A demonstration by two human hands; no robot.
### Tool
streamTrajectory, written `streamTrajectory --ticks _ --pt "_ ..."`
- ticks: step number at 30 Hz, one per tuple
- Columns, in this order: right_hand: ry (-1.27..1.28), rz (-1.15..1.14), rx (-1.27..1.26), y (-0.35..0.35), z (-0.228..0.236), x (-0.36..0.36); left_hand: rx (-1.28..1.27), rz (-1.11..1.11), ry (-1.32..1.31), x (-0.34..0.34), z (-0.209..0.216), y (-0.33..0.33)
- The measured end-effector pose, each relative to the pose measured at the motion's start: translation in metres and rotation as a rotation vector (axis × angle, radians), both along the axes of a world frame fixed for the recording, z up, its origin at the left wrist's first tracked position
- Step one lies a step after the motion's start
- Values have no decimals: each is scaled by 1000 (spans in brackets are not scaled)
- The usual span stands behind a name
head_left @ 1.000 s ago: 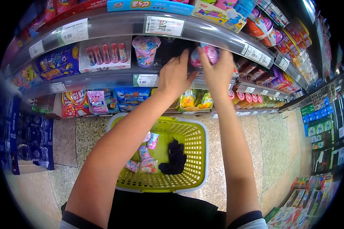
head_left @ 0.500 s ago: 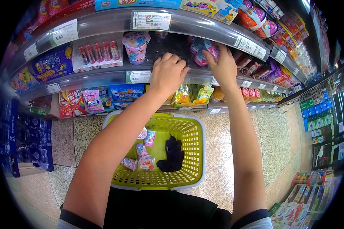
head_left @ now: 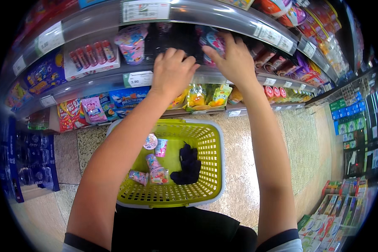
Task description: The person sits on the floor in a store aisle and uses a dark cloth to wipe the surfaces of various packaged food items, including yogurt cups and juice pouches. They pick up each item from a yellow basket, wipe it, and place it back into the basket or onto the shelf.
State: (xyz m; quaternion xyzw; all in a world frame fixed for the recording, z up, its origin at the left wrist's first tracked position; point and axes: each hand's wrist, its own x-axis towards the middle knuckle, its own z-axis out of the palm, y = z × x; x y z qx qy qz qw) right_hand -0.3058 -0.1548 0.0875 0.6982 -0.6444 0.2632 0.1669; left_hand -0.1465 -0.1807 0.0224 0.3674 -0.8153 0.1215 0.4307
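My right hand (head_left: pixel 236 61) reaches into the middle shelf. Its thumb and fingers close round a blue and pink patterned snack cup (head_left: pixel 213 41), with part of the cup hidden under the shelf above. My left hand (head_left: pixel 172 71) rests at the shelf's front lip, fingers slightly bent and apart, holding nothing that I can see. Left of it stands another patterned cup (head_left: pixel 132 45). Between the two hands the dark shelf floor (head_left: pixel 187 42) shows. Below my arms is a green shopping basket (head_left: pixel 216 164) with several small patterned cups (head_left: pixel 154 161) and a black cloth item (head_left: pixel 187 166).
A white box of red-capped tubes (head_left: pixel 92 56) sits to the left on the same shelf. Bagged sweets (head_left: pixel 94 110) fill the lower shelf. Price tags line the curved shelf lips (head_left: pixel 222 14). A blue rack (head_left: pixel 33 164) stands at left, with boxed goods (head_left: pixel 323 222) at lower right.
My right hand has shifted slightly left and farther in with the cup. My left hand has moved a little left and up in the picture. The whole view has shifted slightly.
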Motion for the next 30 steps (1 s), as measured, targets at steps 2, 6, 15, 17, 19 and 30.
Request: streamTrajectory --ticks 2,6,15,17,19,30 --pt "-67 25 -154 3 -5 -4 -27 -18 35 2 -2 -4" --pt "-187 -85 -324 27 -22 -29 -40 -23 37 1 -2 -4" --pt "6 -202 -113 8 -30 -68 -54 -18 -3 -2 -8 -5" --pt "66 -230 -88 3 -30 -68 -87 -5 12 -4 -12 -4" --pt "212 -312 -48 -6 -31 -74 -128 17 1 -8 -15 -6" --pt "25 -262 -151 43 -41 -50 -92 -52 82 1 -10 2"
